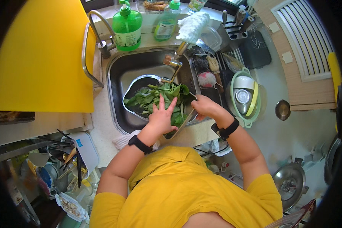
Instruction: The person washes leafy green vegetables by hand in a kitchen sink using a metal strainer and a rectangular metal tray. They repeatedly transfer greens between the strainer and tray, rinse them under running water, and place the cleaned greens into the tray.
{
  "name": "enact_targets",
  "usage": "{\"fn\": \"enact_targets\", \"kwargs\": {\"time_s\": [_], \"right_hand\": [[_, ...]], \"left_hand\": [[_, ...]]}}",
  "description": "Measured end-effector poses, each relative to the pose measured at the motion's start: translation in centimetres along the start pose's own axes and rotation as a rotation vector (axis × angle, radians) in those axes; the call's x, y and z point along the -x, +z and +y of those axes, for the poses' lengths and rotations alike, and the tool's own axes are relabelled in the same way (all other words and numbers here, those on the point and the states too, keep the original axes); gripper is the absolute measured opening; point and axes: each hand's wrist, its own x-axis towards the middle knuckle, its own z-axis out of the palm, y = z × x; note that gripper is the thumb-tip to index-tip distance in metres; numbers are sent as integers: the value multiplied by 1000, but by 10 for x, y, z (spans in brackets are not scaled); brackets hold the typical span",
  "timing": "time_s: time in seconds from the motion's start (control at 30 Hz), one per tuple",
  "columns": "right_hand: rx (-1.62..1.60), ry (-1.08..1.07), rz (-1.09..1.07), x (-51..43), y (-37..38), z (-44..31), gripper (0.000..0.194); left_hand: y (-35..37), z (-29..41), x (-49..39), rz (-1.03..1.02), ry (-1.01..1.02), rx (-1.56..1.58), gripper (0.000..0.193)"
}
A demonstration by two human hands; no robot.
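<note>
My left hand (162,116) lies with spread fingers on a heap of green leafy vegetables (148,97), palm down. These leaves partly fill a dark basin with a pale rim (127,90) in the steel sink (116,68), and some spread to a tilted, thin-rimmed container (185,123) on the right. My right hand (205,107) grips that container's rim at its upper right side. What the container is made of cannot be told. Just above the leaves hangs the spout of the metal faucet (171,77). I see a dark band on each wrist.
A green pump bottle (127,28) and a dish soap bottle (167,22) stand behind the sink. Beside it on the right are scrubbers (207,79) and a green basket (247,122) with bowls. A whitish cloth (126,140) lies at the front edge. A yellow panel (42,57) rises at left.
</note>
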Motion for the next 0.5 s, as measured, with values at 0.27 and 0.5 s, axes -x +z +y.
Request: {"fn": "enact_targets", "kwargs": {"time_s": [0.27, 0.5], "right_hand": [[36, -165, 114, 0, 12, -16, 58], [-23, -147, 193, 23, -3, -23, 50]], "left_hand": [[26, -28, -27, 211, 8, 132, 38], [9, -92, -49, 315, -328, 215, 57]]}}
